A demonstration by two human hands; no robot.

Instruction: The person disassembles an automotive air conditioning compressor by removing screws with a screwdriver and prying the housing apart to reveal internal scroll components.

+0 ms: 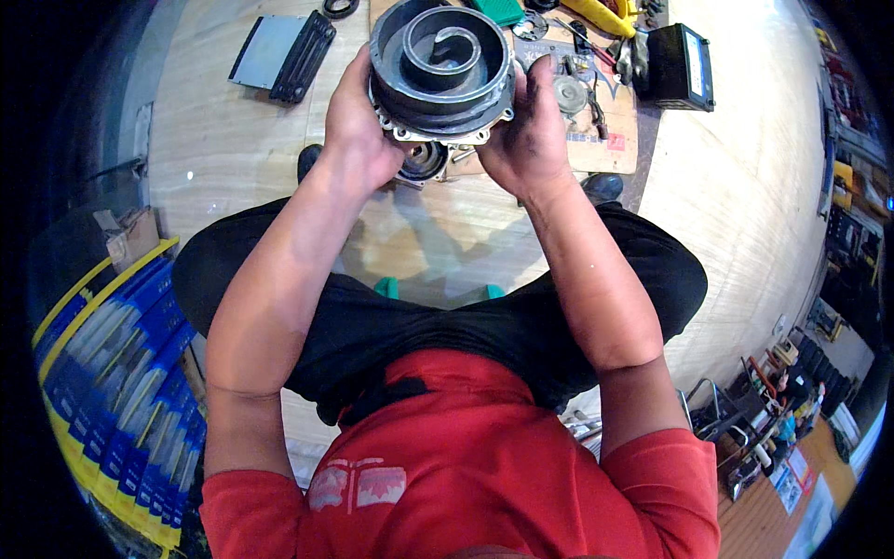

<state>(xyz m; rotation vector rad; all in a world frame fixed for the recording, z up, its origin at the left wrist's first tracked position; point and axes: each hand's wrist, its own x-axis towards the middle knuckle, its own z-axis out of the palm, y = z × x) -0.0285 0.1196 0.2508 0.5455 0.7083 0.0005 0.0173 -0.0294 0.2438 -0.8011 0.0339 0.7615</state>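
I hold a round dark grey metal housing (440,70) with a raised spiral wall inside and a silver bolted flange underneath. My left hand (358,121) grips its left side and my right hand (526,126) grips its right side, both greasy. It is lifted above the wooden floor in front of my knees. A smaller round metal part (424,163) lies on the floor just below it, partly hidden.
A cardboard sheet (610,140) beyond holds tools, a small round metal part (568,93) and a yellow tool (601,14). A black box (680,65) sits at its right, a flat black and grey unit (279,47) at the left. Blue and yellow packages (121,373) stack at my left.
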